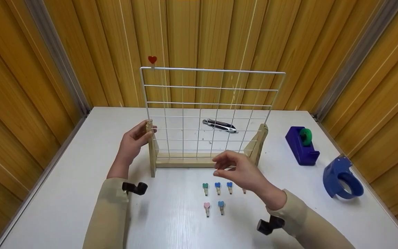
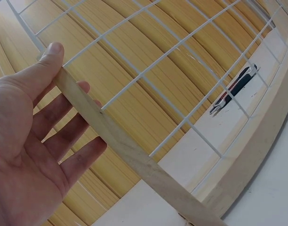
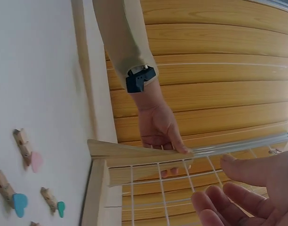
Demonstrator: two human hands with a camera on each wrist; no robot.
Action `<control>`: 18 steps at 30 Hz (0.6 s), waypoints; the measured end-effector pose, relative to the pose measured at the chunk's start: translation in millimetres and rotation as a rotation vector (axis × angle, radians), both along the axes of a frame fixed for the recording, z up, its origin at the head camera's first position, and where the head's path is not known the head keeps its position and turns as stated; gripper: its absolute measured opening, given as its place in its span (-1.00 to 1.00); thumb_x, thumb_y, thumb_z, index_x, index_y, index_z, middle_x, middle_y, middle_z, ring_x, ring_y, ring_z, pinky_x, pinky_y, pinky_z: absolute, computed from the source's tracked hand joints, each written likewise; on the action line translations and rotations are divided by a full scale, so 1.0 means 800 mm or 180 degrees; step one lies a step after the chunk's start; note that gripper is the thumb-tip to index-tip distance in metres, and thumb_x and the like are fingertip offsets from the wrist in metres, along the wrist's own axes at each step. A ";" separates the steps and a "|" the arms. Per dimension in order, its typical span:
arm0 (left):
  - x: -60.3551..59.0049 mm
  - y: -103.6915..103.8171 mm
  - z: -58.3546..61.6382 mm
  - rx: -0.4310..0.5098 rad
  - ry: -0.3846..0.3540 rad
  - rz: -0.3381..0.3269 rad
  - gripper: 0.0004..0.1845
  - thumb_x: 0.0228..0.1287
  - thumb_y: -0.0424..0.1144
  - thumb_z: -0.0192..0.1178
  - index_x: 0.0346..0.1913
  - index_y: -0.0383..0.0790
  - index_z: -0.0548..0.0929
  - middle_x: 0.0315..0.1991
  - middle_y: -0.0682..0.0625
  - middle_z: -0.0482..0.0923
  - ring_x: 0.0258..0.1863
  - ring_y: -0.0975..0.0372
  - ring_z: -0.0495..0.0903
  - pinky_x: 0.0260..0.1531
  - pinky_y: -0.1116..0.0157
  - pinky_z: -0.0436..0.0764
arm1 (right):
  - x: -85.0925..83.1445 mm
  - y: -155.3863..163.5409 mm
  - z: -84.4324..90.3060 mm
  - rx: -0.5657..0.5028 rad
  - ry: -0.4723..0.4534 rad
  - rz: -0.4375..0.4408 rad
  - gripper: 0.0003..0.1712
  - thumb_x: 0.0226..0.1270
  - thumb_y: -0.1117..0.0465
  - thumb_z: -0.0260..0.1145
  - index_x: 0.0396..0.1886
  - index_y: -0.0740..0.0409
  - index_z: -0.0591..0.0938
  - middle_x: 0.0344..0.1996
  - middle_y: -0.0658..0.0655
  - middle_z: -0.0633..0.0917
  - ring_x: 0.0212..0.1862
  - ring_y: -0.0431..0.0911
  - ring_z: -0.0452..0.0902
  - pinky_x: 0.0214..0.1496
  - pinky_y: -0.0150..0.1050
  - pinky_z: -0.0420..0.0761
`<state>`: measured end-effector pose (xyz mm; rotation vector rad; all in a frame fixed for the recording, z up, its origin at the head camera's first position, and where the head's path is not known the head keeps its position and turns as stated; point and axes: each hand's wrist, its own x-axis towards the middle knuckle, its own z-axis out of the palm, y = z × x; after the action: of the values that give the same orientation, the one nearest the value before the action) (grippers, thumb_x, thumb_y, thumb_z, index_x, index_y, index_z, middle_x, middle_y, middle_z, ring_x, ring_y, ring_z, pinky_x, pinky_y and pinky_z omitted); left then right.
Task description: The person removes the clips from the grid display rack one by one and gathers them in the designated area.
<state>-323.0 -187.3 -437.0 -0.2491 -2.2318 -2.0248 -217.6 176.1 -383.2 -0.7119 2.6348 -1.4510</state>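
Note:
A white wire grid (image 1: 212, 70) stands upright in a wooden stand (image 1: 185, 163). My left hand (image 1: 132, 143) holds the top of the stand's left post (image 2: 130, 148), thumb on one side and fingers on the other. A red heart clip (image 1: 152, 60) sits on the grid's top wire near the left corner. My right hand (image 1: 242, 171) hovers before the stand's lower right, fingers loosely bent and apart from the thumb, with nothing between them. Below it lie several small heart clothespins, including a green one (image 1: 205, 187), a pink one (image 1: 207, 208) and a light blue one (image 1: 221, 206); another is partly hidden by the hand.
Behind the grid lies a black and silver utility knife (image 1: 219, 125). At the right stand a purple tape dispenser (image 1: 301, 147) with green tape and a blue tape dispenser (image 1: 340, 178). Wood-look walls (image 1: 181, 34) enclose the white table (image 1: 64, 166) at the back and sides.

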 end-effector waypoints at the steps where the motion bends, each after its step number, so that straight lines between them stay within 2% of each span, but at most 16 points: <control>1: 0.000 0.000 0.000 -0.0001 -0.0003 0.0008 -0.38 0.48 -0.16 0.26 0.54 -0.03 0.38 0.35 -0.13 0.59 0.33 0.13 0.59 0.33 0.17 0.60 | -0.002 -0.003 0.005 0.0003 0.0071 0.0004 -0.67 0.30 0.22 0.51 0.03 0.13 0.71 -0.16 0.15 0.77 -0.09 -0.09 0.69 -0.03 -0.39 0.70; 9: -0.001 0.000 0.000 0.0005 0.0012 -0.0041 -0.39 0.48 -0.15 0.25 0.53 -0.05 0.39 0.36 -0.15 0.58 0.34 0.11 0.59 0.35 0.13 0.58 | -0.022 -0.031 0.051 -0.0099 0.0461 0.0094 -0.67 0.31 0.24 0.49 0.05 0.18 0.70 -0.08 0.17 0.78 -0.02 0.00 0.72 0.01 -0.34 0.72; 18: 0.001 0.001 -0.001 0.0016 0.0078 0.0005 -0.37 0.48 -0.17 0.26 0.54 -0.10 0.37 0.33 -0.18 0.60 0.31 0.14 0.60 0.30 0.18 0.62 | -0.050 -0.068 0.106 -0.0354 0.0638 0.0105 -0.67 0.32 0.26 0.48 0.06 0.18 0.71 -0.06 0.16 0.78 0.01 -0.03 0.72 0.02 -0.25 0.74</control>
<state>-322.2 -186.8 -437.7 -0.2703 -2.2114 -2.0153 -257.4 121.6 -298.3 -0.9544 2.6858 -1.6066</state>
